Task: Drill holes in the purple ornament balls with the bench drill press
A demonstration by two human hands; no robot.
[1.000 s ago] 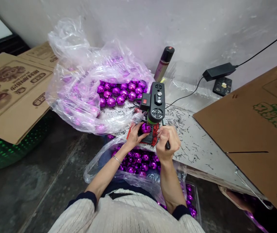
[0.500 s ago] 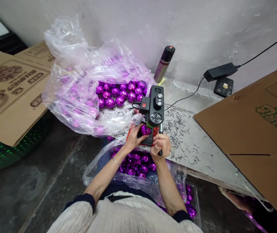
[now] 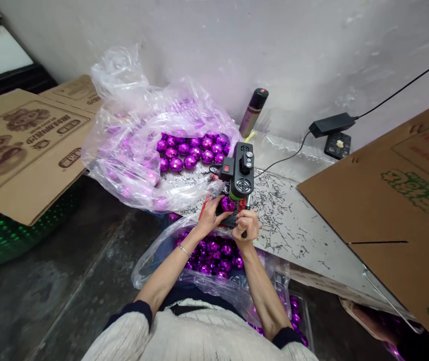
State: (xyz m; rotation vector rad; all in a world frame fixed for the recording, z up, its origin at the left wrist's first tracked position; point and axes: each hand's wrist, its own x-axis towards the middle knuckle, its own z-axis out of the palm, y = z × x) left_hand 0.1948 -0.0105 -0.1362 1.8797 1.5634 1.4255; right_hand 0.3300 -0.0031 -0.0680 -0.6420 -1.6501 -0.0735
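Note:
A small black bench machine point(image 3: 240, 170) with a red switch stands at the near edge of a grey worktop point(image 3: 297, 220). Under its head sits one shiny purple faceted ball point(image 3: 228, 204) on a red pad. My left hand point(image 3: 209, 216) curls around that ball and steadies it. My right hand point(image 3: 246, 223) is closed around the machine's black lever handle, just right of the ball. Between my forearms lies a clear bag of purple balls point(image 3: 214, 253).
A big clear plastic bag with several purple balls point(image 3: 189, 153) lies behind and to the left of the machine. A spray can point(image 3: 253, 105) stands by the wall. A power adapter point(image 3: 329, 125) and cable lie at the right. Cardboard sheets point(image 3: 398, 200) flank both sides. Metal shavings litter the worktop.
My right hand has slid left and toward the machine along the lever. The left hand stays on the ball. The camera has pulled back a little.

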